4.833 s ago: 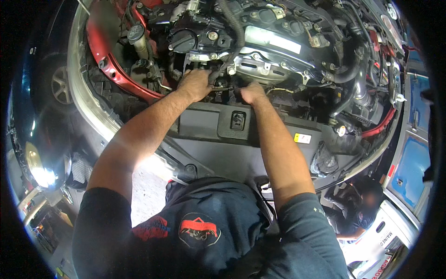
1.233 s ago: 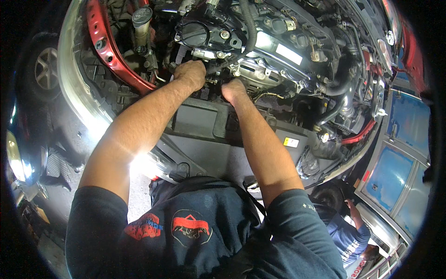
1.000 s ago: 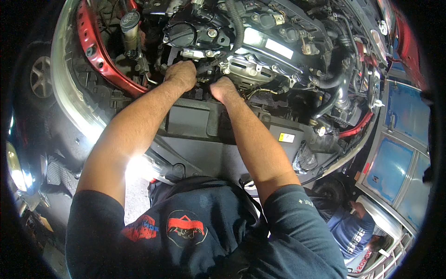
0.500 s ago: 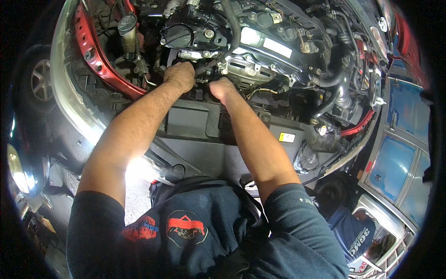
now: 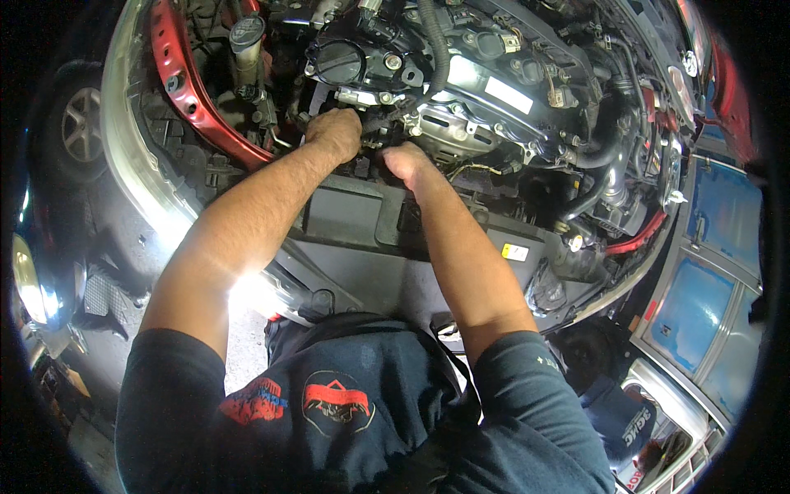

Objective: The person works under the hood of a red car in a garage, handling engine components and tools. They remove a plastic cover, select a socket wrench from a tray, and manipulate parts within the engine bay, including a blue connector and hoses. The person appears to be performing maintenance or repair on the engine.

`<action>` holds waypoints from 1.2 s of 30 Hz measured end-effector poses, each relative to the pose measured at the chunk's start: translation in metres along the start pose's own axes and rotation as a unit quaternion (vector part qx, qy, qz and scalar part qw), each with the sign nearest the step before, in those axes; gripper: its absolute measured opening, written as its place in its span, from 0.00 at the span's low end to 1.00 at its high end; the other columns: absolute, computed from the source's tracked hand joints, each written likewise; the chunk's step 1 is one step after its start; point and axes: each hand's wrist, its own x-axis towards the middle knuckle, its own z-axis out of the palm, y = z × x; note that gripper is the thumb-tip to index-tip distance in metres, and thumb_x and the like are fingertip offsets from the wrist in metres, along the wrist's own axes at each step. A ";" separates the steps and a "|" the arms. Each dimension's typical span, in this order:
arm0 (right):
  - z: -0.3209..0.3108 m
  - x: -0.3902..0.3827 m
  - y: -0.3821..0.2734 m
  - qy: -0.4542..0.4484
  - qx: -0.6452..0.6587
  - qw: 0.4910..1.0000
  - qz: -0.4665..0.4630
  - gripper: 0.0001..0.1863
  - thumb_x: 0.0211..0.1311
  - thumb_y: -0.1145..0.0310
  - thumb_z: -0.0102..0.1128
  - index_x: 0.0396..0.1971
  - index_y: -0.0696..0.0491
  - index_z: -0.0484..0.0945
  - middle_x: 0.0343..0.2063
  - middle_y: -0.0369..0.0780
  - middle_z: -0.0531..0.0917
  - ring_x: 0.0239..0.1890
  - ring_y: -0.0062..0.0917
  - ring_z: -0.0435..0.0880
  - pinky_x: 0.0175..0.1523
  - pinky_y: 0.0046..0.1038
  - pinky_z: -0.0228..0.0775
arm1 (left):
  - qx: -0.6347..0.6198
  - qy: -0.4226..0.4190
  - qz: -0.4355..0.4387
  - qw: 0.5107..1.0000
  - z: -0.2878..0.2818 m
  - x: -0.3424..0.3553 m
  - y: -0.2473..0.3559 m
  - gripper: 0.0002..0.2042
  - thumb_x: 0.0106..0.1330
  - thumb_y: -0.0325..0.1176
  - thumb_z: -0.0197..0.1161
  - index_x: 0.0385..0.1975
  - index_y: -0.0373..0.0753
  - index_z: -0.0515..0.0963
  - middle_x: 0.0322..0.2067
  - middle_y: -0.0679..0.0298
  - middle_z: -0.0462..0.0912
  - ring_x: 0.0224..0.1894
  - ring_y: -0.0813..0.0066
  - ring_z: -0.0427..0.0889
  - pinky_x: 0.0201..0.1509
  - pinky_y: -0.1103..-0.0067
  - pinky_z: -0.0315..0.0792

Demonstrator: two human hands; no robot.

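Both my hands reach into the gap between the car engine (image 5: 527,123) and the black plastic front panel (image 5: 341,212). My left hand (image 5: 336,134) is closed, low beside the engine's front left corner, below a round black cap (image 5: 340,62). Its fingertips are out of sight among the parts, and whatever they grip cannot be made out. My right hand (image 5: 405,163) sits a little nearer and to the right, below the metal heat shield (image 5: 448,136). Its fingers are curled in, and what they hold is hidden. A small gap separates the two hands.
A capped fluid reservoir (image 5: 247,51) and a red body rail (image 5: 193,103) stand left of the hands. A ribbed black hose (image 5: 436,49) crosses the engine. Thick black hoses (image 5: 597,156) lie at right. Another person in a dark shirt (image 5: 621,424) is at lower right.
The engine bay and both hands appear slightly farther right in the picture, as the view has shifted. Both hands keep nearly the same place among the engine parts.
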 end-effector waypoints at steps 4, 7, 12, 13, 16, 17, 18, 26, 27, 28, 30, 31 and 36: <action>0.004 0.012 0.003 -0.013 -0.092 0.996 0.010 0.18 0.52 0.68 0.61 0.38 0.66 0.84 0.42 0.55 0.86 0.45 0.42 0.87 0.50 0.38 0.77 | 0.030 0.022 0.020 0.999 0.010 0.010 -0.003 0.11 0.60 0.26 0.61 0.40 0.36 0.86 0.47 0.51 0.86 0.52 0.55 0.85 0.56 0.63 0.79; 0.005 0.025 0.001 -0.012 -0.299 0.952 -0.056 0.16 0.48 0.68 0.61 0.35 0.58 0.87 0.46 0.52 0.85 0.50 0.43 0.85 0.56 0.37 0.77 | 0.050 0.055 0.052 0.996 0.017 0.013 -0.011 0.14 0.61 0.34 0.66 0.43 0.34 0.84 0.47 0.46 0.85 0.53 0.49 0.84 0.57 0.62 0.78; 0.018 0.029 0.005 -0.002 -0.063 0.997 -0.037 0.15 0.58 0.71 0.56 0.40 0.63 0.85 0.47 0.54 0.84 0.52 0.49 0.83 0.54 0.43 0.76 | 0.050 0.075 0.075 0.993 0.031 0.029 -0.026 0.19 0.60 0.40 0.70 0.43 0.31 0.82 0.48 0.43 0.83 0.53 0.45 0.82 0.57 0.59 0.75; 0.020 0.030 0.006 0.012 -0.135 0.988 -0.080 0.16 0.59 0.72 0.55 0.42 0.63 0.85 0.48 0.54 0.84 0.53 0.48 0.83 0.55 0.43 0.76 | 0.071 0.091 0.088 0.989 0.034 0.033 -0.027 0.20 0.59 0.41 0.70 0.43 0.31 0.82 0.48 0.42 0.83 0.53 0.46 0.82 0.57 0.59 0.75; 0.019 0.044 0.006 -0.016 -0.297 0.950 -0.094 0.16 0.49 0.70 0.63 0.39 0.55 0.89 0.43 0.48 0.87 0.50 0.42 0.86 0.51 0.39 0.79 | 0.051 0.085 0.112 0.989 0.037 0.039 -0.032 0.23 0.57 0.40 0.72 0.45 0.27 0.79 0.45 0.40 0.83 0.51 0.43 0.82 0.55 0.59 0.75; 0.018 0.048 0.006 -0.017 -0.253 0.966 -0.045 0.16 0.47 0.70 0.65 0.38 0.54 0.89 0.43 0.48 0.88 0.49 0.41 0.87 0.50 0.39 0.80 | 0.020 0.059 0.093 0.994 0.036 0.039 -0.033 0.27 0.56 0.39 0.73 0.49 0.23 0.76 0.45 0.37 0.82 0.50 0.41 0.82 0.55 0.58 0.75; 0.018 0.051 0.007 -0.030 -0.168 0.985 0.014 0.16 0.45 0.71 0.65 0.38 0.53 0.89 0.43 0.47 0.88 0.49 0.40 0.87 0.50 0.39 0.80 | 0.006 0.053 0.084 0.995 0.035 0.038 -0.032 0.27 0.56 0.39 0.73 0.49 0.23 0.76 0.44 0.38 0.82 0.50 0.42 0.82 0.55 0.59 0.76; 0.029 0.049 0.012 -0.009 -0.216 0.976 -0.032 0.15 0.53 0.70 0.62 0.40 0.57 0.87 0.46 0.50 0.86 0.51 0.43 0.85 0.52 0.39 0.79 | 0.001 0.056 0.041 0.998 0.024 0.025 -0.019 0.22 0.56 0.40 0.72 0.44 0.29 0.82 0.45 0.43 0.84 0.50 0.46 0.83 0.53 0.62 0.77; 0.029 0.051 0.011 -0.010 -0.246 0.968 -0.054 0.15 0.56 0.68 0.61 0.41 0.58 0.87 0.47 0.51 0.86 0.52 0.43 0.85 0.53 0.39 0.78 | -0.015 0.049 0.041 0.998 0.023 0.025 -0.018 0.17 0.61 0.40 0.66 0.42 0.33 0.84 0.43 0.44 0.85 0.49 0.47 0.85 0.54 0.60 0.77; 0.031 0.049 0.013 0.005 -0.141 0.989 -0.041 0.15 0.58 0.67 0.59 0.40 0.59 0.87 0.47 0.51 0.86 0.52 0.44 0.85 0.53 0.39 0.78 | -0.003 0.045 0.047 0.998 0.023 0.023 -0.018 0.17 0.61 0.40 0.67 0.42 0.33 0.84 0.43 0.44 0.85 0.49 0.47 0.85 0.53 0.61 0.78; 0.029 0.049 0.016 0.013 -0.135 0.989 -0.051 0.16 0.60 0.67 0.57 0.40 0.60 0.86 0.47 0.52 0.85 0.52 0.46 0.84 0.53 0.40 0.77 | -0.023 0.030 0.030 0.999 0.021 0.022 -0.015 0.17 0.59 0.40 0.68 0.41 0.33 0.84 0.43 0.45 0.86 0.49 0.48 0.85 0.52 0.61 0.78; 0.028 0.050 0.017 -0.001 -0.234 0.969 -0.077 0.16 0.61 0.67 0.56 0.41 0.61 0.86 0.47 0.53 0.85 0.52 0.47 0.84 0.53 0.40 0.77 | -0.053 0.005 -0.005 0.999 0.018 0.022 -0.015 0.17 0.59 0.40 0.69 0.41 0.33 0.84 0.43 0.45 0.86 0.49 0.48 0.85 0.52 0.61 0.78; 0.025 0.042 0.014 0.017 -0.062 0.997 -0.033 0.15 0.63 0.67 0.55 0.41 0.61 0.86 0.48 0.52 0.85 0.54 0.46 0.83 0.55 0.39 0.76 | 0.016 0.002 0.008 1.000 0.007 0.012 -0.007 0.23 0.57 0.43 0.72 0.45 0.30 0.82 0.48 0.45 0.84 0.54 0.51 0.83 0.57 0.64 0.78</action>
